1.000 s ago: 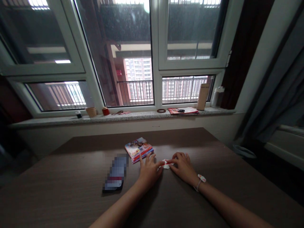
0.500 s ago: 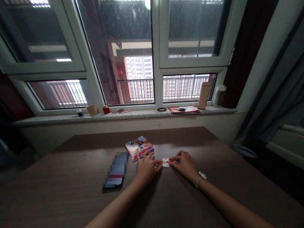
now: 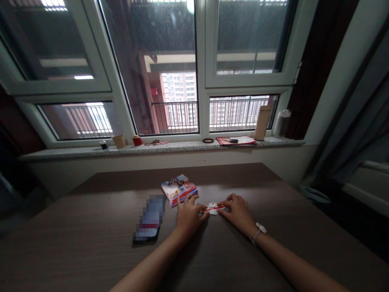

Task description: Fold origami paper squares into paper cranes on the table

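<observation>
On the table, a red-and-white paper sits between the left hand and right hand, each pinching one end (the right wears a bracelet), with a stack far left and a phone nearer left.

Left hand, right hand pinching small red-white piece

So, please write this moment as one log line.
left hand: touches paper, left end | right hand: touches paper, right end | phone: on table, beside booklets
</observation>
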Motion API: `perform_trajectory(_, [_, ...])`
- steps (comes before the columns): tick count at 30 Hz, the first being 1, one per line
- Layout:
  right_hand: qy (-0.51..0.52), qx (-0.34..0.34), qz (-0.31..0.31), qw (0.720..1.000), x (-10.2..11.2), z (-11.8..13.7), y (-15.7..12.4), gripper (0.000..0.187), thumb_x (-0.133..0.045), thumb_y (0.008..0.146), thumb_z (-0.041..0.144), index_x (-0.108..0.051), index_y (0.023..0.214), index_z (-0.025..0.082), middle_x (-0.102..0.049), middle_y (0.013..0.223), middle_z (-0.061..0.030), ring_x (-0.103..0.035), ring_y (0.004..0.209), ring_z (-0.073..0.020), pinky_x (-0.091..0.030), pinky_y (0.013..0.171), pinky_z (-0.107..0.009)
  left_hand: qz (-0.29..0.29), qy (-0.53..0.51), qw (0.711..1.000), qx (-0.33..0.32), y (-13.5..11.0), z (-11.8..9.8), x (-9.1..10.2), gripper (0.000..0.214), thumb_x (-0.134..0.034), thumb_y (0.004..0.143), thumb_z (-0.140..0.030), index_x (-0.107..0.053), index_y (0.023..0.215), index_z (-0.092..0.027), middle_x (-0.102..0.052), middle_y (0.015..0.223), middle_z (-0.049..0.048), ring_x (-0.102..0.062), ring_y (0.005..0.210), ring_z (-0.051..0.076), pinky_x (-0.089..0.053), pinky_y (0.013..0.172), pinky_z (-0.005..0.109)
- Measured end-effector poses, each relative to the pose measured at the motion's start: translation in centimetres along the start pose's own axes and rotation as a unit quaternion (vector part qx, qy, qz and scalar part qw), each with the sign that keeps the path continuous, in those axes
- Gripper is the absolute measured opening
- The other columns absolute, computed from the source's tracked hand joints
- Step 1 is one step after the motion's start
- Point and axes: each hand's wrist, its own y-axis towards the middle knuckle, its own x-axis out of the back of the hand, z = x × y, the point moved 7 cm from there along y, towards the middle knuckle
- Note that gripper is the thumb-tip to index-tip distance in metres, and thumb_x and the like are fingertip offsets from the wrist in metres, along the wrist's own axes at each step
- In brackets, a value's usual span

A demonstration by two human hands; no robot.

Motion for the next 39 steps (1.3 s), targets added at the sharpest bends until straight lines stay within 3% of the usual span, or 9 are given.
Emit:
perform_trajectory(5, [0.017, 0.021, 0.014, 1.000, -0.2, 0.1, 0.0, 0.023, -0.061, 0.082, 0.044, -0.071, 0.101, 0.036, -0.058, 0.102, -0.0039, -0.049, 0.105, -0.0238, -0.029, 0.100, -0.041, -0.016, 0.004, 1.000, -0.006, 0.1, 0.0, 0.1, 0.019, -0.068, 0.077, -0.042, -0.072, 0.091, -0.029, -0.059, 0.124, 0.0061, -0.045, 0.122, 0.030, -0.012, 0.108, 0.066])
perform_trajectory(10, [0.038, 0.046, 0.008, 0.998, -0.5, 0.2, 0.2, 0.022, -0.061, 0.083, 0.040, -0.071, 0.101, 0.033, -0.058, 0.103, -0.0040, -0.049, 0.106, -0.0231, -0.031, 0.100, -0.040, -0.008, -0.007, 0.999, -0.041, 0.1, -0.5, -0.6, 0.027, -0.068, 0.079, -0.035, -0.068, 0.105, -0.038, -0.058, 0.128, 0.0018, -0.042, 0.125, 0.028, -0.007, 0.109, 0.066])
perform_trajectory(14, [0.051, 0.091, 0.002, 0.995, -0.6, 0.8, 0.1, 0.023, -0.062, 0.084, 0.033, -0.069, 0.106, 0.034, -0.059, 0.111, -0.0040, -0.048, 0.110, -0.0229, -0.030, 0.102, -0.041, -0.001, 0.003, 0.999, -0.043, 0.1, -0.5, -1.3, 0.022, -0.066, 0.081, -0.036, -0.069, 0.101, -0.041, -0.056, 0.132, 0.0005, -0.040, 0.127, 0.029, -0.005, 0.109, 0.067])
perform_trajectory(22, [0.060, 0.157, 0.051, 0.984, -0.9, 2.2, -0.2, 0.027, -0.051, 0.090, 0.021, -0.067, 0.106, 0.034, -0.066, 0.107, -0.0009, -0.052, 0.110, -0.0196, -0.017, 0.109, -0.050, 0.001, -0.007, 0.999, -0.048, 0.1, -0.2, -1.6, 0.024, -0.066, 0.081, -0.040, -0.068, 0.105, -0.041, -0.057, 0.130, 0.0012, -0.042, 0.125, 0.028, -0.008, 0.108, 0.067])
perform_trajectory(26, [0.056, 0.166, 0.064, 0.982, -0.9, 2.4, -0.2, 0.026, -0.052, 0.089, 0.020, -0.067, 0.106, 0.033, -0.065, 0.109, -0.0010, -0.051, 0.111, -0.0195, -0.019, 0.109, -0.050, 0.014, -0.007, 0.998, -0.058, 0.2, -0.2, -1.8, 0.026, -0.067, 0.080, -0.041, -0.067, 0.106, -0.045, -0.057, 0.130, -0.0008, -0.042, 0.124, 0.029, -0.007, 0.107, 0.069])
perform_trajectory(39, [0.071, 0.181, 0.044, 0.980, -0.9, 2.3, -0.2, 0.016, -0.065, 0.083, 0.031, -0.069, 0.099, 0.031, -0.069, 0.104, -0.0006, -0.048, 0.120, -0.0235, -0.013, 0.112, -0.056, 0.038, -0.036, 0.998, -0.030, 0.7, 0.0, -2.2, 0.017, -0.058, 0.086, -0.043, -0.071, 0.096, -0.040, -0.061, 0.123, 0.0002, -0.047, 0.119, 0.025, -0.005, 0.106, 0.071])
